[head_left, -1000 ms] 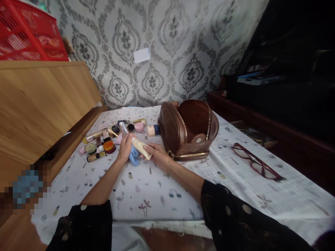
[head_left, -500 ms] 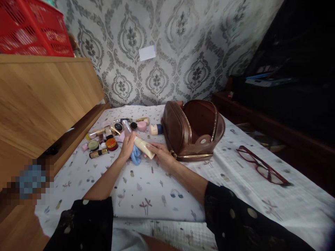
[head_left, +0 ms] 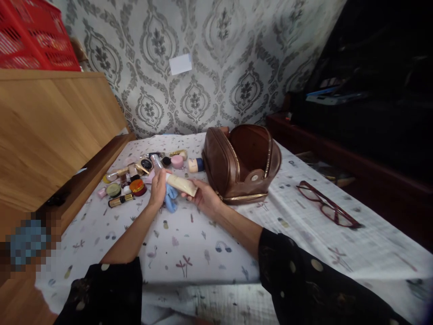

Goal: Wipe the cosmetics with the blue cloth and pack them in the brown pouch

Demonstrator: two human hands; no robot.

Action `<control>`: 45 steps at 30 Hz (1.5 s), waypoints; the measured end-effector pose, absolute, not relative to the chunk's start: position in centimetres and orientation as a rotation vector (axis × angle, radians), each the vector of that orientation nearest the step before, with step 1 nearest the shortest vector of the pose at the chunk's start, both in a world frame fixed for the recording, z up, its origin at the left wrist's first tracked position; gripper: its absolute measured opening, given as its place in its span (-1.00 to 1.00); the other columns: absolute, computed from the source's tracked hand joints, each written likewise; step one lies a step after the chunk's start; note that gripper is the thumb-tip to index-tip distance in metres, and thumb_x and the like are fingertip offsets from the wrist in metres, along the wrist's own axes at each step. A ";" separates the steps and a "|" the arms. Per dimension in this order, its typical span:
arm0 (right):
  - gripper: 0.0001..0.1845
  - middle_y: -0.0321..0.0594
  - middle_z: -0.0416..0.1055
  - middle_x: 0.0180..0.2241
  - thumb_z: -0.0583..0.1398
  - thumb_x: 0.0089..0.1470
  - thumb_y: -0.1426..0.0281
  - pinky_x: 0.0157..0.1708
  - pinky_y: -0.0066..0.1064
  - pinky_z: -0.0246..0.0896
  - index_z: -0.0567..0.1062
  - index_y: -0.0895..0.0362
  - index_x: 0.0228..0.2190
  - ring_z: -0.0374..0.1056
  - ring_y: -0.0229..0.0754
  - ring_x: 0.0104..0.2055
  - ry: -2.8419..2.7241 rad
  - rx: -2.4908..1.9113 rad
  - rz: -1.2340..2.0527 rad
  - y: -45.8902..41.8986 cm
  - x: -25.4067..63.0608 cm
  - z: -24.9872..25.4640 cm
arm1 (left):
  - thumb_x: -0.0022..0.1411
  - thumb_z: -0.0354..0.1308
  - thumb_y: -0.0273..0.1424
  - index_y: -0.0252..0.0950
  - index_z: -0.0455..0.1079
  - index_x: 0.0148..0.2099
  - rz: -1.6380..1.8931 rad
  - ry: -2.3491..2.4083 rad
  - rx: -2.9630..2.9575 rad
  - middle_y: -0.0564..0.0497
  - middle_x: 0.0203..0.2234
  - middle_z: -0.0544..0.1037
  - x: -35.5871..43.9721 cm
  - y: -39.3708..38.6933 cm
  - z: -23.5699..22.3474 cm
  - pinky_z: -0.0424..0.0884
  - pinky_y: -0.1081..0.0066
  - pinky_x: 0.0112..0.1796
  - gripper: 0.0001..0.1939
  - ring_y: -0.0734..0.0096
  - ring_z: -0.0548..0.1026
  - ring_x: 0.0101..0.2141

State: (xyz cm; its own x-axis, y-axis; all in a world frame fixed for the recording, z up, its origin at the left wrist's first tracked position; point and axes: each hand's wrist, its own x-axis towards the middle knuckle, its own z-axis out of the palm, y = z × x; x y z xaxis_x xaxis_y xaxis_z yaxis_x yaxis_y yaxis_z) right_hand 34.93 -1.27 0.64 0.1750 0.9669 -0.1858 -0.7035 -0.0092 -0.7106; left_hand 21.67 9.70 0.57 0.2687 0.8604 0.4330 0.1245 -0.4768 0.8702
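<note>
Free tablecloth (head_left: 287,204) between brown bag (head_left: 241,184) and glasses (head_left: 321,202), bag mouth (head_left: 251,150) open from above, cosmetics (head_left: 138,188) blocking the left side

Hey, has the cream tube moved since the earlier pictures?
Yes, slightly. Judged against the brown bag, the end of the cream tube at the right hand has come up in the picture, so it slants less.

Squeeze tube (head_left: 181,184): pale cream, elongated, surface smooth; any print too small to read. Held lengthwise between left hand (head_left: 158,188) and right hand (head_left: 205,197), slanting; one end hidden at left fingers, flattened end at right fingers.
</note>
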 end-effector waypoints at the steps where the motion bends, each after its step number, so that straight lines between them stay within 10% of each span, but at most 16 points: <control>1: -0.79 -0.12 0.55 -0.44 0.00 0.31 0.44 -0.64 -0.52 0.25 0.43 0.19 -0.22 0.49 -0.21 -0.49 -0.399 -0.791 1.378 -1.2 35.0 0.6 | 0.32 -0.08 0.12 -0.25 0.45 -0.29 1.275 0.904 1.811 0.00 -0.42 0.47 21.7 9.7 0.6 0.36 0.37 -0.25 -0.44 0.28 0.42 -0.32; 32: -0.74 -0.12 0.57 -0.37 0.27 0.18 0.20 -0.57 -0.52 0.37 0.52 0.17 -0.31 0.51 -0.20 -0.39 -0.491 -0.793 1.245 -1.0 35.5 0.2 | 0.30 -0.09 0.16 -0.26 0.44 -0.27 1.263 0.890 1.828 -0.04 -0.36 0.52 21.8 9.2 1.1 0.38 0.34 -0.12 -0.41 0.24 0.45 -0.22; 45: -0.57 -0.28 0.55 -0.37 0.51 -0.31 0.36 -0.33 -0.48 0.35 0.53 0.15 -0.35 0.45 -0.28 -0.36 -0.521 -0.726 1.161 -1.2 34.9 0.1 | 0.31 0.00 0.05 -0.26 0.35 -0.39 1.123 0.916 1.807 0.06 -0.51 0.42 21.8 9.5 0.7 0.32 0.43 -0.35 -0.52 0.38 0.38 -0.42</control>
